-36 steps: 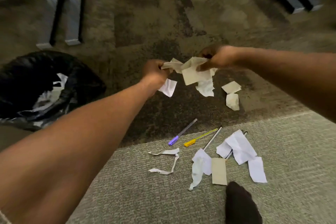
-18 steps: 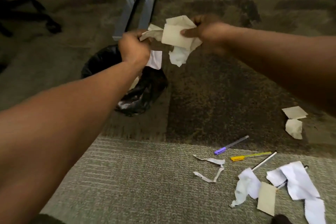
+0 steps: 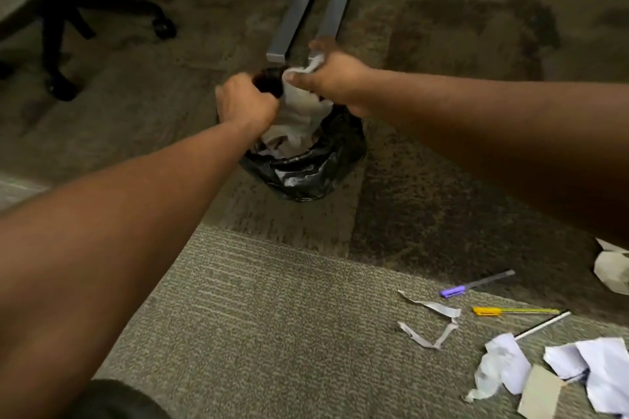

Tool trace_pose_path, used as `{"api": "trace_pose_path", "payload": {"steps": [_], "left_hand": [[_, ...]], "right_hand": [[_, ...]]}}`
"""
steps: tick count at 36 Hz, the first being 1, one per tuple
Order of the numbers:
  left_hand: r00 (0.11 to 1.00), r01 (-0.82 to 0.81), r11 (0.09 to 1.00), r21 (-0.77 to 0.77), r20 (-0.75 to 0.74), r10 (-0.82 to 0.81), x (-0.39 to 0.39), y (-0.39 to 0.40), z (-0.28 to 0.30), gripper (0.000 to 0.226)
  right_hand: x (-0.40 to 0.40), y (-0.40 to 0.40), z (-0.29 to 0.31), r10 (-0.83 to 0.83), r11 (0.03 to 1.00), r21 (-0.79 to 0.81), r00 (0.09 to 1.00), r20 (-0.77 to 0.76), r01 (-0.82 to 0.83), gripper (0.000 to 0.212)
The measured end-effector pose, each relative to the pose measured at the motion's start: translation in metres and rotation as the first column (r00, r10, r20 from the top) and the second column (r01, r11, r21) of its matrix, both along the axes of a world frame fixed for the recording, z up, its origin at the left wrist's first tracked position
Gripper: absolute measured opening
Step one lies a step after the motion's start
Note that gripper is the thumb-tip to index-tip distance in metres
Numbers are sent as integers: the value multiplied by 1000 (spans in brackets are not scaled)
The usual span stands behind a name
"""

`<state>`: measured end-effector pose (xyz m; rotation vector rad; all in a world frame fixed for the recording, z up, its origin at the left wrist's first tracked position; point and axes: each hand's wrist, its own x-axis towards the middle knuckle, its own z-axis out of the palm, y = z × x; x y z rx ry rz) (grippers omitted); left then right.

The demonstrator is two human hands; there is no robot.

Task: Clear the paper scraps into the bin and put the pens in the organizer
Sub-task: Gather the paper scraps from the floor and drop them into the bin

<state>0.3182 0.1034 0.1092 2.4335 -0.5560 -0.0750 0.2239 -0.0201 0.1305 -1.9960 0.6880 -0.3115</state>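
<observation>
Both hands are over the black-lined bin (image 3: 306, 177) on the carpet. My right hand (image 3: 332, 76) is shut on a bunch of white paper scraps (image 3: 301, 105) that hang down into the bin's mouth. My left hand (image 3: 245, 102) is closed at the bin's left rim, beside the same bunch; what it grips is hidden. More scraps (image 3: 503, 364) lie at the lower right, with torn strips (image 3: 432, 323). Three pens lie there: a purple-capped pen (image 3: 476, 284), a yellow pen (image 3: 514, 310) and a white pen (image 3: 543, 325).
Grey desk legs (image 3: 306, 0) stand just behind the bin. A black office chair base (image 3: 78, 7) is at the upper left. A crumpled scrap (image 3: 612, 269) lies at the right edge. A dark shape (image 3: 115, 401) shows at the bottom edge.
Both hands carried the bunch of scraps left and down from above the floor to the bin's mouth. The view swung left, so the pens and loose scraps now sit at lower right.
</observation>
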Motion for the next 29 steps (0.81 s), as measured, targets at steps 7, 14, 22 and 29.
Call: {"api": "trace_pose_path", "payload": {"steps": [7,14,22,29], "left_hand": [[978,116,993,15,171,-117,-8,-4,-2,55],[883,405,914,-11,262,-389,-50,-35,-8,60],[830,517,855,-48,271,-487,-100,-74,-14,53],[669,691,719,69,315,-673,-146,-93,-42,47]], "right_hand": [[-35,-24,-12,77,936,-337,994,-75,-98,69],[-106,-52,-27,77,720,-651,959,-272,-242,68],[-185,-87,-55,-39,769,-613,943,-330,-182,68],[-260,-95,-92,-69,782,-580,893,-445,-229,75]]}}
